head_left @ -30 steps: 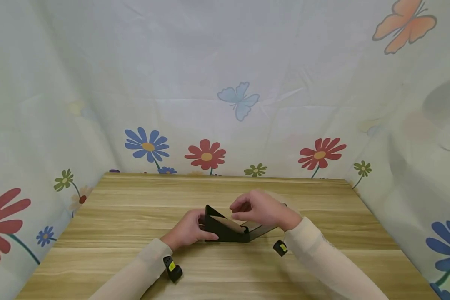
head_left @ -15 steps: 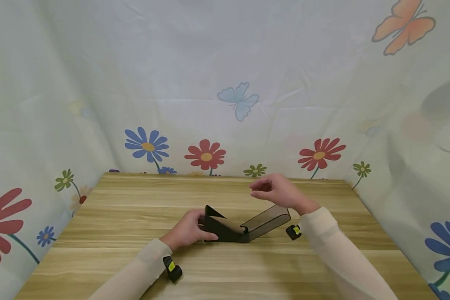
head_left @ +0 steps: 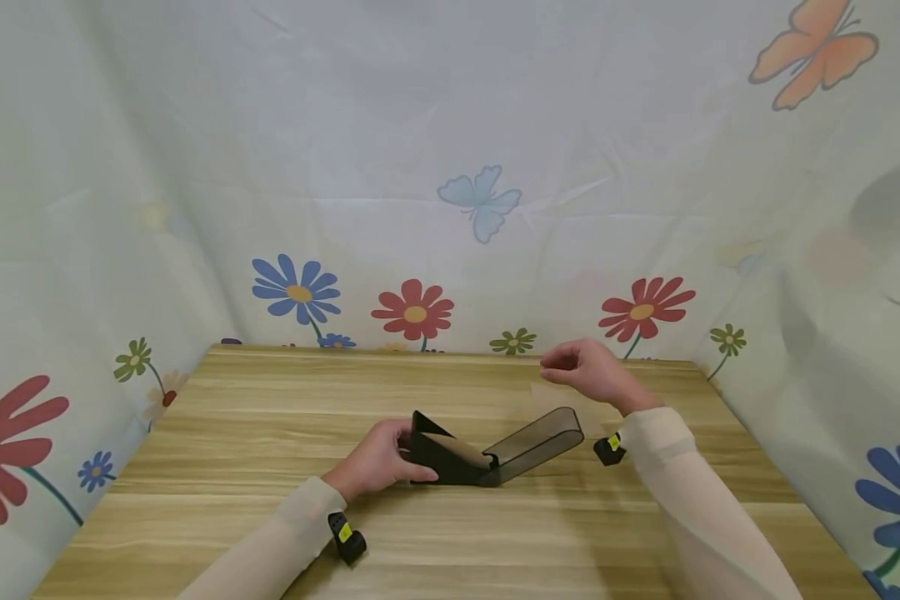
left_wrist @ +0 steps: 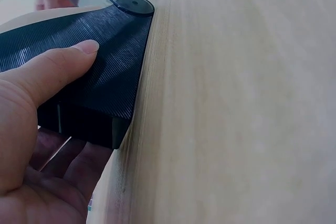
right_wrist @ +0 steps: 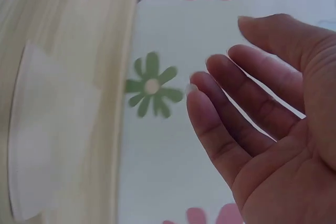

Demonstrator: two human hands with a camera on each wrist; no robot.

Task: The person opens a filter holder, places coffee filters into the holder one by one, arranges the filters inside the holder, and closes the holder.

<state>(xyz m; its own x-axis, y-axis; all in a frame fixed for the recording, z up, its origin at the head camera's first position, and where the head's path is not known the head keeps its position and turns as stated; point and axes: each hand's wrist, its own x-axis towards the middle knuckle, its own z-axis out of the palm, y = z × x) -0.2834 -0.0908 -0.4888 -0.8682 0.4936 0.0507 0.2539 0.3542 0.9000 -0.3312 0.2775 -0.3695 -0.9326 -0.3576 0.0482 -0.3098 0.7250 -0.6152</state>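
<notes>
two hands (head_left: 375, 458), one box (head_left: 446, 465), one lid (head_left: 536, 446), two wrist cameras (head_left: 347, 540), one loose sheet (right_wrist: 52, 135), one table (head_left: 450, 542)

Black, fine parallel lines on box (head_left: 450, 470); see-through smoky grey on lid (head_left: 537, 439). Tan on contents (head_left: 456, 448), off-white on loose sheet (right_wrist: 50, 140). Streaky yellow-brown wood grain on surface (head_left: 285, 396). Cream on sleeves (head_left: 270, 533). White on curtain (head_left: 345, 125), printed with red, blue, green flowers (head_left: 414, 314) plus orange and pale-blue butterflies (head_left: 812, 60).
</notes>
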